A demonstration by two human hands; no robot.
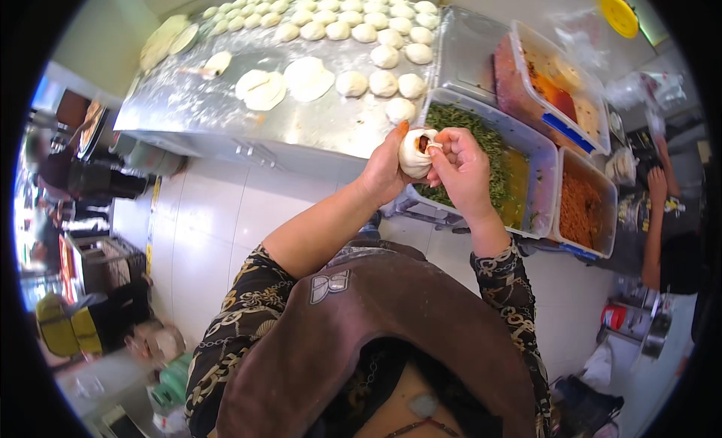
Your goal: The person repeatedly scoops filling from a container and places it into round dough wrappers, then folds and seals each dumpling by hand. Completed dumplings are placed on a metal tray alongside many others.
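Note:
My left hand [386,166] cups a filled dough bun [416,160] from below and the left, its thumb at the top edge. A small opening in the bun shows dark reddish filling. My right hand [462,164] pinches the dough rim at the opening's right side between thumb and fingers. Both hands are above the corner of the steel worktable [316,130] and a plastic tub of chopped greens [468,127]. Just beyond the hands sits a shaped bun [400,109]. Flat dough rounds [309,78] lie farther left, near a rolling pin [200,72].
Rows of shaped buns [338,30] fill the table's far side. To the right stand a tub with reddish residue [564,99], a tub of orange-brown filling [581,206] and a steel lid [471,54]. A person's arm [654,223] shows at far right; other people [73,172] are at left.

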